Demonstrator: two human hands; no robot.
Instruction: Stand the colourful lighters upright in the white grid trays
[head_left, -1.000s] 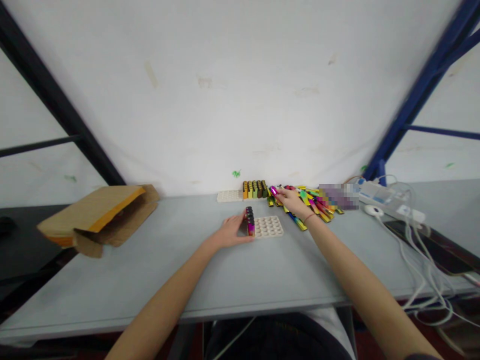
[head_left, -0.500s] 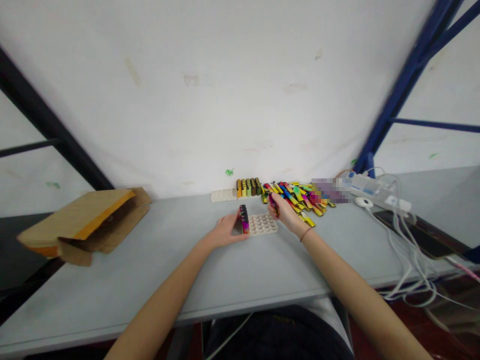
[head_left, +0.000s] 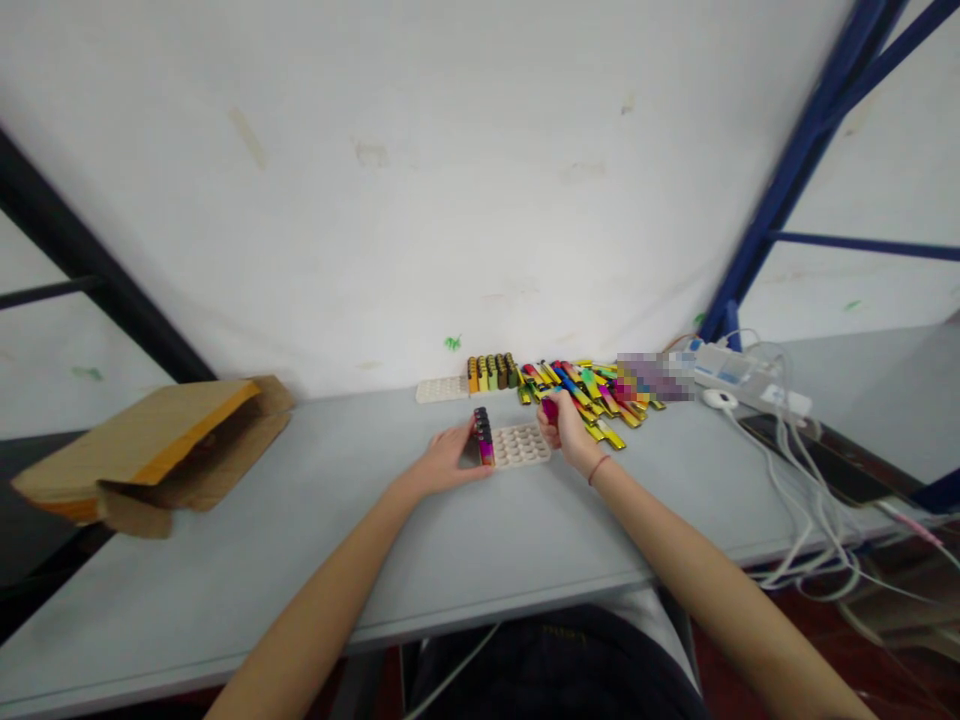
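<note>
In front of me lies a white tray with rows of round holes [head_left: 521,446]. A row of lighters with dark tops and purple bodies [head_left: 484,437] stands upright at its left end. My left hand [head_left: 447,461] spans that end, thumb at the front edge and fingers against the row, holding the tray. Just over the tray's right end, my right hand [head_left: 570,432] is closed around a purple lighter [head_left: 550,410]. Beyond it spreads a loose pile of shiny multicoloured lighters [head_left: 600,390].
Near the wall stands a block of upright yellow and green lighters [head_left: 492,373], beside a second white holed tray [head_left: 441,390]. An open cardboard box [head_left: 150,440] sits at the left. At right are a power strip [head_left: 739,375], a dark phone [head_left: 817,460] and white cables [head_left: 810,530].
My right hand has turned a little, showing more of the purple lighter in it. My left hand keeps its place at the tray, and the view has shifted slightly.
</note>
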